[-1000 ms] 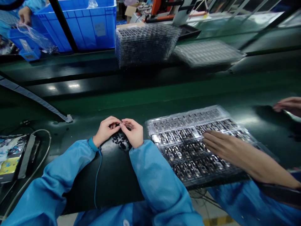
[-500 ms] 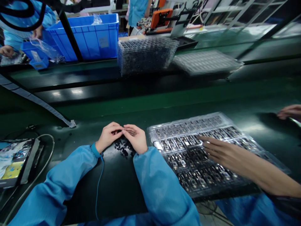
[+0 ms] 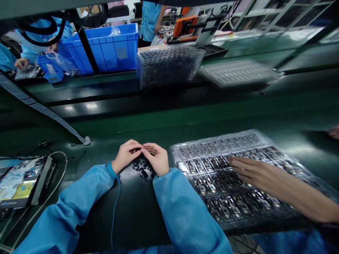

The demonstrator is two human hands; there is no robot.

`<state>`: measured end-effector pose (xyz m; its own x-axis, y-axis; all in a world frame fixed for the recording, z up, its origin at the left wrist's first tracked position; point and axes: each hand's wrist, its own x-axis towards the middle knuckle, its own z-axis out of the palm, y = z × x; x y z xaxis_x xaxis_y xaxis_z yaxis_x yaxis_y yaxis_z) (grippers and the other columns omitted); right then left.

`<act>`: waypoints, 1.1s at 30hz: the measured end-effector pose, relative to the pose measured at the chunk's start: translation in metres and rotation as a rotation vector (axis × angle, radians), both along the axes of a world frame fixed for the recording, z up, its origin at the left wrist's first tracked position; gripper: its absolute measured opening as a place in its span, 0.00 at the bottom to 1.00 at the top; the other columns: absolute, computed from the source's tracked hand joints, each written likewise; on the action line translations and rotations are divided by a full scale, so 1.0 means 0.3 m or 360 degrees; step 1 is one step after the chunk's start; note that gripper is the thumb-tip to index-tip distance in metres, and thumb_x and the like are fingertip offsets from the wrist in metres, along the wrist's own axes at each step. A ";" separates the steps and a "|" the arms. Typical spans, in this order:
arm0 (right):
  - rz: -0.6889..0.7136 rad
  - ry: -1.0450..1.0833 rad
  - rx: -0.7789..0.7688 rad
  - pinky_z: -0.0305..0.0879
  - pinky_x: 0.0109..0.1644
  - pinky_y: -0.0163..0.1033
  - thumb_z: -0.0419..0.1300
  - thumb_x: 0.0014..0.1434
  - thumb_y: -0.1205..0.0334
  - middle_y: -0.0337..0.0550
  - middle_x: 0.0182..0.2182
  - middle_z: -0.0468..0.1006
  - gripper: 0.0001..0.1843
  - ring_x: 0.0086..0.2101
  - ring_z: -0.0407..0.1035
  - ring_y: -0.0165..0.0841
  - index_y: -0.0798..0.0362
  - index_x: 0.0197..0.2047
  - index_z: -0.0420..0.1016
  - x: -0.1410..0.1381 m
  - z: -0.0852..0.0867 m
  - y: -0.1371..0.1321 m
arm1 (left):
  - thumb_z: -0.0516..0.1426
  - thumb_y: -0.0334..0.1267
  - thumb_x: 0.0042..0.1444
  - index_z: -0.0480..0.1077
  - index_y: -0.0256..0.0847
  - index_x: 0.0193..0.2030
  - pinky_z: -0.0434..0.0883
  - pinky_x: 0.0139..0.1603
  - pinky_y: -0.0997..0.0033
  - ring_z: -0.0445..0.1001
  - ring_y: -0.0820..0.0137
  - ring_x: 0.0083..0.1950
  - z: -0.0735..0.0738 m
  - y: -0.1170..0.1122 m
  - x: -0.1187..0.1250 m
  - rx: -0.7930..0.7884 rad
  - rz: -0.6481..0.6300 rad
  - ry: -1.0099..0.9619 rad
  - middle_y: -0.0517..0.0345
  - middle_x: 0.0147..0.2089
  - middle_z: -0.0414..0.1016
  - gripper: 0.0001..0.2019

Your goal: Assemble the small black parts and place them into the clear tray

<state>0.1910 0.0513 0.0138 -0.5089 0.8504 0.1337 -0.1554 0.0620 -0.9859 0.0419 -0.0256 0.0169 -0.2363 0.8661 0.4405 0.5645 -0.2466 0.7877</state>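
My left hand (image 3: 129, 154) and my right hand (image 3: 156, 157) meet fingertip to fingertip above the dark work surface (image 3: 132, 218). Both are closed in a pinch, and whatever sits between the fingers is too small or hidden to make out. Just beneath them lies a loose pile of small black pieces (image 3: 144, 173). A blue band with a thin cord (image 3: 114, 211) circles my left wrist. To the right of my hands is a clear plastic tray (image 3: 176, 150) holding rows of small electronic parts (image 3: 209, 183).
A co-worker's hand (image 3: 246, 169) reaches over the tray from the right. Behind a raised ledge stand a blue bin (image 3: 111, 49), stacked clear trays (image 3: 169, 67) and another flat tray (image 3: 238, 72). A printed package (image 3: 21, 180) and a grey cable (image 3: 62, 176) lie at left.
The whole view has shifted slightly, so things appear a little further right and lower. My hands stay pinched together over the black pieces. The co-worker's hand remains over the tray.
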 end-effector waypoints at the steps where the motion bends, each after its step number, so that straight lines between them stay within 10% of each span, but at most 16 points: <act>1: -0.0004 -0.0003 0.0008 0.79 0.44 0.43 0.71 0.52 0.55 0.45 0.34 0.83 0.14 0.35 0.80 0.37 0.53 0.40 0.79 0.000 0.001 0.000 | 0.62 0.38 0.59 0.79 0.41 0.42 0.68 0.27 0.77 0.68 0.77 0.28 0.001 0.000 0.000 0.0000 -0.0001 0.0002 0.55 0.38 0.75 0.07; 25: -0.0101 -0.0073 0.0255 0.78 0.43 0.42 0.67 0.56 0.57 0.43 0.36 0.83 0.11 0.34 0.79 0.36 0.51 0.41 0.80 0.013 0.002 0.009 | 0.62 0.36 0.58 0.76 0.41 0.44 0.66 0.27 0.76 0.67 0.76 0.29 0.015 0.001 0.003 -0.0044 0.0045 0.0054 0.56 0.38 0.74 0.08; 33: -0.0335 -0.0286 0.0424 0.78 0.41 0.43 0.65 0.57 0.57 0.44 0.33 0.83 0.11 0.33 0.78 0.37 0.52 0.42 0.80 0.033 -0.024 0.055 | 0.63 0.42 0.56 0.77 0.43 0.47 0.71 0.51 0.57 0.71 0.62 0.48 0.012 0.007 -0.001 -0.0295 -0.0105 0.0497 0.51 0.46 0.75 0.12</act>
